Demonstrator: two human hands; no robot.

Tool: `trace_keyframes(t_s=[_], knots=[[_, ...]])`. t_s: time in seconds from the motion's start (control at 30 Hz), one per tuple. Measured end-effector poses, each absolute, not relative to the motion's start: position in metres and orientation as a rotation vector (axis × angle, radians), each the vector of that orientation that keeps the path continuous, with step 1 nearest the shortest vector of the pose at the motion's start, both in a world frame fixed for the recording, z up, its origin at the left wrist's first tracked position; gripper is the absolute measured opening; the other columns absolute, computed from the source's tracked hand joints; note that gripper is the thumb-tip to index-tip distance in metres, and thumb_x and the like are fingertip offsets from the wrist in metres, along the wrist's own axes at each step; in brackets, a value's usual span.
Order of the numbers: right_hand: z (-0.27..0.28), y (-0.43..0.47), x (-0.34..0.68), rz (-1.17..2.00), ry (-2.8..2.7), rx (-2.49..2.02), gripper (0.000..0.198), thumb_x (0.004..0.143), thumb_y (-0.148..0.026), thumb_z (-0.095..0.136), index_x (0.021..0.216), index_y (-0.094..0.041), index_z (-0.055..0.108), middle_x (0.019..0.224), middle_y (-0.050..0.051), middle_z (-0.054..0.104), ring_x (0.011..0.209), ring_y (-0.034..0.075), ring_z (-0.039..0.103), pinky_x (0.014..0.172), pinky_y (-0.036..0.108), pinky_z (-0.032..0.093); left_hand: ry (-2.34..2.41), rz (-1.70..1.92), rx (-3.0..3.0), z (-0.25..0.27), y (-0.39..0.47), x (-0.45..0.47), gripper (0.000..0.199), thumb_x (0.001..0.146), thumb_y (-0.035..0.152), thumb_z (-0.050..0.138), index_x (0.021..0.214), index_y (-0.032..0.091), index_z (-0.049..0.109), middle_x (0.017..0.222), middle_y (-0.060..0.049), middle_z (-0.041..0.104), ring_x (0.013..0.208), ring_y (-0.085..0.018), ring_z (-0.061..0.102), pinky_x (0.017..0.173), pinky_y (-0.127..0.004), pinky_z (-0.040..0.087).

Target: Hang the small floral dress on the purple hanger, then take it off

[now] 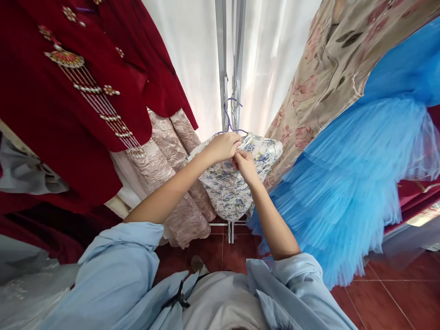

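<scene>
A white dress with a blue floral print (228,188) hangs on a purple hanger (229,121) hooked on a grey metal rack post (223,68). My left hand (222,146) grips the fabric at the dress's collar, just under the hanger. Pressed against it from the right, my right hand (244,166) pinches the same collar area with closed fingers. Both forearms reach forward from my light blue sleeves.
A dark red velvet garment with beaded ornaments (75,87) hangs at the left over a pink brocade skirt (172,183). A beige floral dress (330,68) and a blue tulle dress (350,183) hang at the right. White curtain (271,50) behind; red tiled floor (388,298) below.
</scene>
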State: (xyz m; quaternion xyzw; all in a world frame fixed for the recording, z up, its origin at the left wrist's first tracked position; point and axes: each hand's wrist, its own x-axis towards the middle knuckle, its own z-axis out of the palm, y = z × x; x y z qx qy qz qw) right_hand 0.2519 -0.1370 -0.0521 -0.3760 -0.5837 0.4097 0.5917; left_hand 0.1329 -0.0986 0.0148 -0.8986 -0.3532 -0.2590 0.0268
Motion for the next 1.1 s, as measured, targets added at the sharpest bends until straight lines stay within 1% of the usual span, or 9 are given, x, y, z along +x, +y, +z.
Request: trace_keyframes(t_s=[0.13, 0.23, 0.4, 0.53, 0.63, 0.73, 0.87, 0.97, 1.1], knots=[[-0.060, -0.119, 0.249, 1.032, -1.330, -0.882, 0.033, 0.085, -0.027, 0.053, 0.053, -0.019, 0.056, 0.035, -0.005, 0.044, 0.037, 0.009, 0.034, 0.044, 0.023, 0.025, -1.066, -0.912, -2.859, 0.019, -0.089, 0.128, 0.026, 0.096, 0.018, 0.043, 0.078, 0.014, 0.061, 0.074, -0.006, 0.058, 0.072, -0.020, 0.054, 0.070, -0.030, 0.038], [-0.088, -0.108, 0.251, 1.126, -1.335, -1.003, 0.034, 0.082, -0.030, 0.055, 0.050, -0.019, 0.057, 0.034, -0.005, 0.043, 0.036, 0.008, 0.033, 0.044, 0.022, 0.024, -1.083, -1.043, -2.894, 0.034, -0.081, 0.122, 0.028, 0.098, 0.021, 0.044, 0.074, 0.015, 0.059, 0.066, -0.001, 0.052, 0.063, -0.017, 0.049, 0.065, -0.028, 0.035], [-0.190, -0.142, 0.241, 1.242, -1.166, -1.326, 0.035, 0.075, -0.030, 0.055, 0.042, -0.019, 0.053, 0.032, -0.004, 0.042, 0.037, 0.008, 0.036, 0.045, 0.021, 0.026, -1.026, -1.066, -2.931, 0.045, -0.074, 0.113, 0.028, 0.097, 0.020, 0.046, 0.075, 0.015, 0.062, 0.068, -0.002, 0.056, 0.067, -0.017, 0.053, 0.069, -0.029, 0.039], [-0.273, -0.196, 0.218, 1.324, -1.100, -1.419, 0.042, 0.073, -0.044, 0.058, 0.040, -0.021, 0.047, 0.028, -0.004, 0.036, 0.032, 0.009, 0.032, 0.041, 0.023, 0.023, -1.000, -1.185, -2.989, 0.030, -0.077, 0.105, 0.026, 0.096, 0.022, 0.049, 0.076, 0.016, 0.064, 0.073, -0.002, 0.064, 0.071, -0.015, 0.058, 0.070, -0.028, 0.043], [-0.307, -0.218, 0.211, 1.360, -1.056, -1.413, 0.046, 0.074, -0.060, 0.055, 0.052, -0.020, 0.053, 0.035, -0.004, 0.042, 0.034, 0.010, 0.034, 0.042, 0.023, 0.025, -1.022, -1.494, -2.949, 0.024, -0.077, 0.091, 0.020, 0.093, 0.031, 0.060, 0.080, 0.017, 0.065, 0.076, -0.002, 0.066, 0.071, -0.014, 0.060, 0.065, -0.026, 0.045], [-0.322, -0.223, 0.213, 1.374, -1.027, -1.355, 0.054, 0.075, -0.071, 0.055, 0.065, -0.018, 0.061, 0.042, -0.003, 0.050, 0.038, 0.010, 0.038, 0.044, 0.023, 0.028, -1.120, -1.951, -2.812, 0.029, -0.063, 0.061, 0.022, 0.093, 0.035, 0.063, 0.081, 0.017, 0.061, 0.065, 0.003, 0.055, 0.055, -0.007, 0.049, 0.052, -0.020, 0.036], [-0.340, -0.229, 0.223, 1.376, -0.945, -1.319, 0.060, 0.071, -0.077, 0.061, 0.072, -0.017, 0.067, 0.044, -0.002, 0.051, 0.038, 0.010, 0.035, 0.043, 0.024, 0.025, -1.630, -2.543, -2.693, 0.038, -0.028, -0.003, 0.033, 0.106, 0.039, 0.040, 0.079, 0.020, 0.047, 0.053, 0.010, 0.025, 0.038, -0.003, 0.016, 0.041, -0.018, 0.013], [-0.358, -0.243, 0.228, 1.400, -0.872, -1.356, 0.061, 0.065, -0.077, 0.065, 0.070, -0.017, 0.066, 0.044, -0.002, 0.050, 0.038, 0.010, 0.034, 0.043, 0.024, 0.024, -1.990, -2.739, -2.502, 0.021, -0.012, -0.048, 0.043, 0.108, 0.046, 0.032, 0.072, 0.023, 0.037, 0.051, 0.010, 0.016, 0.039, -0.006, 0.001, 0.036, -0.023, 0.006], [-0.378, -0.265, 0.226, 1.390, -0.838, -1.360, 0.056, 0.064, -0.074, 0.067, 0.067, -0.018, 0.064, 0.048, -0.001, 0.052, 0.043, 0.012, 0.040, 0.047, 0.027, 0.032, -2.103, -3.177, -2.112, -0.045, -0.027, -0.059, 0.047, 0.097, 0.054, 0.055, 0.068, 0.023, 0.035, 0.049, 0.011, 0.020, 0.038, -0.005, 0.003, 0.033, -0.021, 0.007]])
